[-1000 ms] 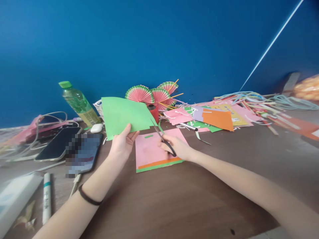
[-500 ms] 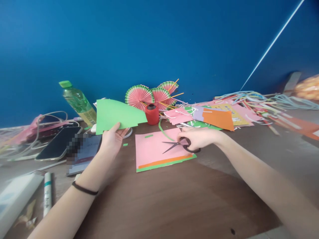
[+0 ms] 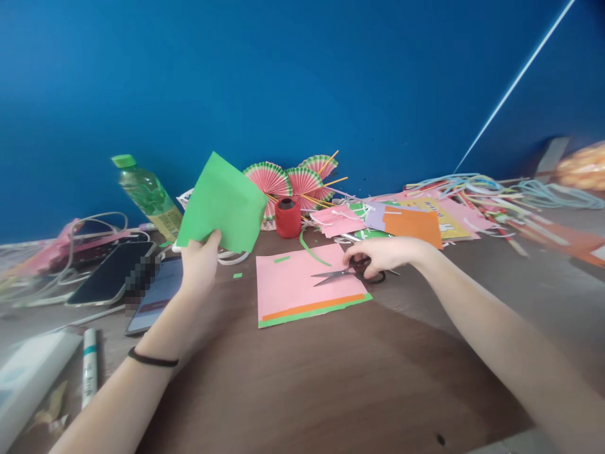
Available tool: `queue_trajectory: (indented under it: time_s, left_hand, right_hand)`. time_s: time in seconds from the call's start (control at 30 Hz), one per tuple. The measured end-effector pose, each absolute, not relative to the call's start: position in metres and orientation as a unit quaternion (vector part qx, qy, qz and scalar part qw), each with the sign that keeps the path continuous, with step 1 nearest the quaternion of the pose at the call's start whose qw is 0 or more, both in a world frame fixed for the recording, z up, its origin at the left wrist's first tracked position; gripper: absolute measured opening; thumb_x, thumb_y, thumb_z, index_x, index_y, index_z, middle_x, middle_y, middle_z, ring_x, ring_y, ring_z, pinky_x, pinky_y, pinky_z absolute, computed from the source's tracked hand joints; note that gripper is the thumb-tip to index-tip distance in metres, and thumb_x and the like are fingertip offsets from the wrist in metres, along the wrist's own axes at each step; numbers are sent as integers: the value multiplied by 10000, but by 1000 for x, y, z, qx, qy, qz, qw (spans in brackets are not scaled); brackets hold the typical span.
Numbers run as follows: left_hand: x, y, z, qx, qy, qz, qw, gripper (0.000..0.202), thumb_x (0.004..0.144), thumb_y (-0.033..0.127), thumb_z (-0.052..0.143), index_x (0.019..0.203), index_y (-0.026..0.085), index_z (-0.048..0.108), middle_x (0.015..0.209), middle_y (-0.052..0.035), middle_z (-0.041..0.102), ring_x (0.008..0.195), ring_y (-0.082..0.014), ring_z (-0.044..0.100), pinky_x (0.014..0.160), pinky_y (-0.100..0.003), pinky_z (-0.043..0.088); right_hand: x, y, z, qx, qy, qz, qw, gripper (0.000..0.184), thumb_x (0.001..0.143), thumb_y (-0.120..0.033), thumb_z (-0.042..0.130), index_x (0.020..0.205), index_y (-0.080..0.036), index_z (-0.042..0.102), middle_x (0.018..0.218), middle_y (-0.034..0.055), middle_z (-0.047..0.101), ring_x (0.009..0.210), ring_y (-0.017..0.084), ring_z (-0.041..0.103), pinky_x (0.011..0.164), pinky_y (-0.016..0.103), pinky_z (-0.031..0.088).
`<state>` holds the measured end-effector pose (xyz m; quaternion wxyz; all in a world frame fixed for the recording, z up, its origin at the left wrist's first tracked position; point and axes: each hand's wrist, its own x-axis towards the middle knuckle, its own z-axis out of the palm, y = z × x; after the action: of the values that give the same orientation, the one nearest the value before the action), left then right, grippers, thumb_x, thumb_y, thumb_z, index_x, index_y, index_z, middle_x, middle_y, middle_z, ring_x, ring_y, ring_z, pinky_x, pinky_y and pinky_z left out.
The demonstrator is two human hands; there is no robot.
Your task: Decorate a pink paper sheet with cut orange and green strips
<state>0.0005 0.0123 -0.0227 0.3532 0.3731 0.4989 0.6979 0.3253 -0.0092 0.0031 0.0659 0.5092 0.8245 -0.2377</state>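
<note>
My left hand (image 3: 202, 255) pinches a sheet of green paper (image 3: 224, 205) by its lower edge and holds it up above the table. My right hand (image 3: 373, 255) grips black-handled scissors (image 3: 333, 275), their blades slightly apart and pointing left. Beneath the scissors lies a pink sheet (image 3: 293, 284) with an orange strip (image 3: 312, 308) and a green strip (image 3: 316, 313) along its near edge. A thin curved green strip (image 3: 312, 249) touches the pink sheet's far part, and a small green scrap (image 3: 282, 259) rests near its far left corner.
Behind the pink sheet stand a red thread spool (image 3: 288, 219) and several pleated paper fans (image 3: 267, 178). Paper pieces, including an orange one (image 3: 413, 226), are piled at right. A green-capped bottle (image 3: 149, 195), a phone (image 3: 113, 271) and a marker (image 3: 89, 366) are at left.
The green paper has turned and risen in my left hand, its corner now pointing up. The scissors have shifted slightly right and their blades have come closer together.
</note>
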Motion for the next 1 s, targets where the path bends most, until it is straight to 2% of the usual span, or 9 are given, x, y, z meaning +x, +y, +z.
queue_trajectory:
  time_s: [0.1,0.2,0.4,0.47,0.57,0.7,0.77,0.87,1.0]
  left_hand:
    - [0,12,-21,433,526,688,250,69,689,101,633,720,122,575,777,5,645,853,-156,561,821,-246,454]
    - [5,8,-20,452,504,675,294,76,684,113,641,731,126,583,839,-13,663,869,-174,573,815,-271,469]
    - [25,-7,-14,470,474,621,411,198,615,138,688,805,160,636,883,-50,684,895,-211,608,748,-287,507]
    - [32,-13,-11,457,465,603,459,257,583,125,706,832,155,649,877,-64,691,874,-221,622,705,-270,515]
    - [40,-20,-9,463,453,569,507,279,581,135,717,853,137,653,859,-84,694,863,-224,631,677,-246,511]
    - [43,-19,-10,509,439,511,536,308,632,191,690,934,155,638,917,-99,681,819,-210,641,716,-269,500]
    - [39,-15,-16,583,448,482,477,305,675,206,643,978,175,621,1022,-95,653,888,-209,623,809,-304,472]
    - [32,-9,-28,716,499,391,293,270,728,235,557,988,178,601,1086,-75,619,1018,-218,558,919,-365,404]
    - [27,-4,-42,830,489,226,144,332,781,267,464,1076,155,565,1152,-92,578,1081,-221,513,966,-379,364]
  right_hand:
    - [328,-9,4,531,811,-240,47,419,580,-151,577,979,-255,649,921,40,658,781,209,608,570,249,430]
    - [324,-9,5,558,791,-251,-11,219,686,-241,566,876,-217,672,875,54,675,776,215,613,638,290,454]
    - [301,-10,-1,497,749,-273,-343,512,756,-424,557,1220,-248,428,1299,83,448,1076,210,515,882,382,429]
    - [293,-11,-4,446,743,-319,-383,488,759,-407,563,1196,-228,440,1250,86,489,1074,200,516,896,386,427]
    - [290,-11,-6,419,733,-387,-372,315,773,-381,549,1007,-171,557,989,81,623,902,194,591,817,388,472]
    - [306,2,-4,476,656,-392,-435,216,728,-328,601,861,-158,596,847,56,636,727,157,599,681,326,502]
    - [325,15,-6,498,572,-404,-511,152,710,-280,608,807,-165,583,814,36,619,663,134,591,597,286,500]
    - [362,35,-14,580,431,-359,-591,87,665,-163,603,722,-166,536,710,-2,578,520,90,547,492,234,458]
    - [412,48,-35,667,382,-294,-568,73,662,-111,544,650,-163,494,578,-11,502,462,96,497,444,235,408]
